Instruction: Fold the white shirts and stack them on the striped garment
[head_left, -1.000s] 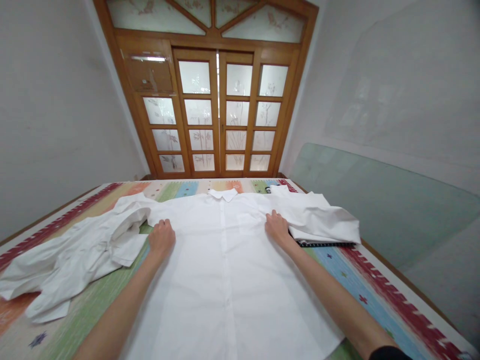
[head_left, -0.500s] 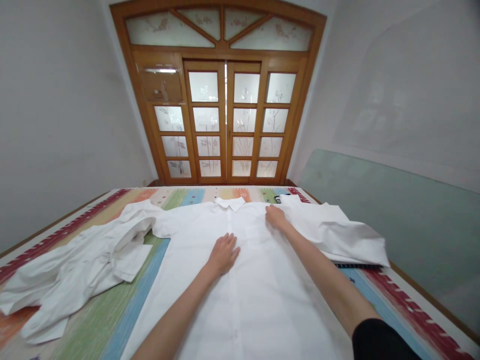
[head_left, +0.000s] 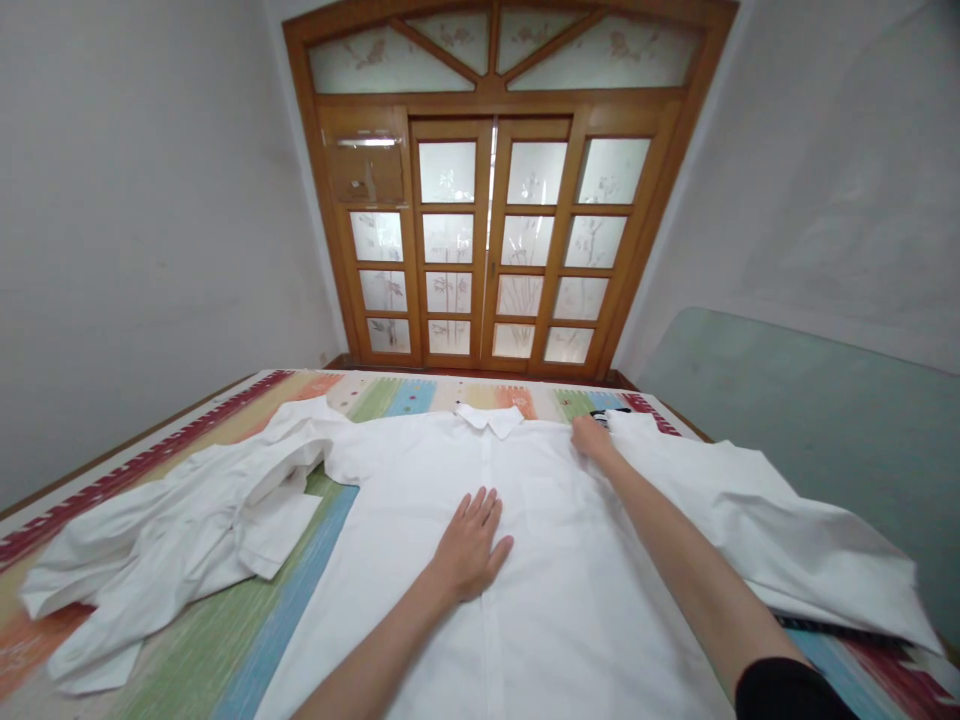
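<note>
A white collared shirt [head_left: 405, 510] lies spread front side up, its collar [head_left: 491, 420] at the far end. Flat on the chest beside the button placket rests my left hand [head_left: 472, 545], fingers stretched out and holding nothing. At the shirt's far right shoulder is my right hand [head_left: 591, 438], its fingers curled in on the cloth; the fingertips are partly hidden. Left of the shirt, crumpled white cloth [head_left: 187, 520] with loose folds touches the sleeve. More white cloth [head_left: 750, 510] lies to the right, beyond my right forearm, with a dark edge under it.
A striped multicoloured cover [head_left: 195, 640] lies beneath the clothes, bordered by a pale edge and wooden rim. A greenish panel [head_left: 787, 400] stands along the right wall. Wooden doors with frosted panes [head_left: 487, 240] are at the back, and a grey wall [head_left: 127, 220] rises at left.
The view has turned slightly left, so everything appears shifted right. My left hand stays flat on the chest, its fingers more spread. My right hand remains at the shoulder; the right-hand cloth looks more stretched out.
</note>
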